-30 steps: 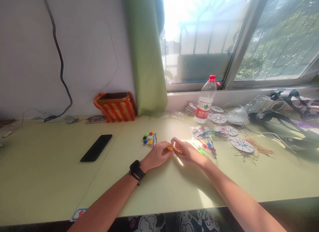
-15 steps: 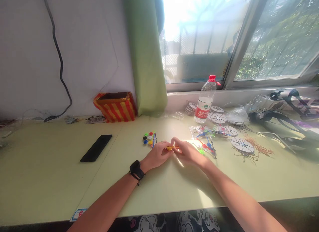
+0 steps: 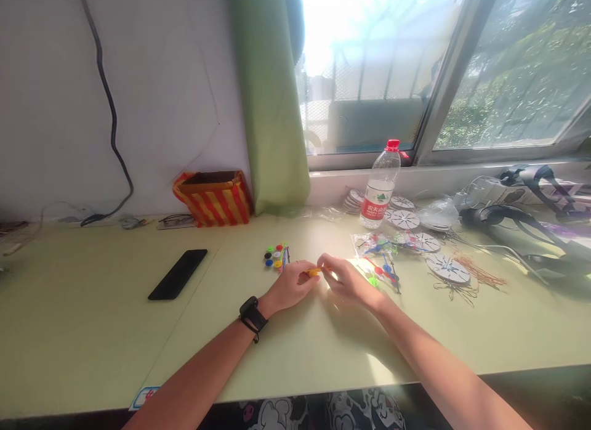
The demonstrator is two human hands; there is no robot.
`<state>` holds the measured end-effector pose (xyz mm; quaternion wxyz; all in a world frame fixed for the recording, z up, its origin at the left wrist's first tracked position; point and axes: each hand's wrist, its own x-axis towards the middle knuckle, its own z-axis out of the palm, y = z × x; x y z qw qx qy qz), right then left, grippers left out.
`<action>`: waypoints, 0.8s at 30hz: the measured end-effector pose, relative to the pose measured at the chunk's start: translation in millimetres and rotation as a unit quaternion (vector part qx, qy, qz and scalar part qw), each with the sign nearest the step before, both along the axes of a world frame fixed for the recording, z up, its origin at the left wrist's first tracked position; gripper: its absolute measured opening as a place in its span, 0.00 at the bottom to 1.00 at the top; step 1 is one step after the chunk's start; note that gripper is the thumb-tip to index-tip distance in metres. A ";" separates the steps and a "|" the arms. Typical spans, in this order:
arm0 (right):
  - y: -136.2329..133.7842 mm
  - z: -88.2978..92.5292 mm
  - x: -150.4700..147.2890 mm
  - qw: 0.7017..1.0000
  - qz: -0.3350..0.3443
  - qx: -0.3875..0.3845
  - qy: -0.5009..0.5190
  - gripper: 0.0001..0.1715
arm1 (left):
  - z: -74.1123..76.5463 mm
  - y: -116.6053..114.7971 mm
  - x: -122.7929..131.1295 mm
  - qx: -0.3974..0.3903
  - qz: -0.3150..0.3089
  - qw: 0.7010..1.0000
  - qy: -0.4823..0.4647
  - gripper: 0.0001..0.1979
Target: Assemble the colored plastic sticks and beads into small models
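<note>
Near the middle of the table, my left hand [image 3: 292, 286] pinches a small orange-yellow piece [image 3: 314, 272] between thumb and fingers. My right hand [image 3: 342, 278] is closed on the right end of the same piece, its fingertips close to those of my left hand. Just beyond my left hand lie small round pieces [image 3: 269, 263] in several colours, with thin coloured sticks beside them. Right of my right hand are red, blue and green plastic parts [image 3: 386, 269], some in a clear bag [image 3: 373, 243].
A black phone [image 3: 178, 275] lies at the left. Behind are a red-and-yellow striped box [image 3: 217, 200] and a water bottle [image 3: 379, 186]. White slotted discs [image 3: 448, 268], copper-coloured wires [image 3: 484, 272] and black straps [image 3: 503, 217] lie at the right.
The fingers of my right hand have shifted slightly around the orange-yellow piece, and less of its right end shows. My left hand has barely moved.
</note>
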<state>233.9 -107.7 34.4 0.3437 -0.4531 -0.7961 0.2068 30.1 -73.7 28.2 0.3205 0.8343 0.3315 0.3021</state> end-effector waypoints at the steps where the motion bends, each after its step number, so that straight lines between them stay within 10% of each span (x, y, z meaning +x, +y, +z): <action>1: 0.0 0.6 -0.1 1.000 0.005 -0.005 0.006 0.07 | 0.0 -0.1 0.0 -0.008 0.000 1.000 -0.006 0.10; 24: -6.2 6.8 -1.3 0.999 0.035 -0.035 -0.003 0.17 | 4.6 -3.0 0.6 -0.045 -0.001 0.998 -0.040 0.13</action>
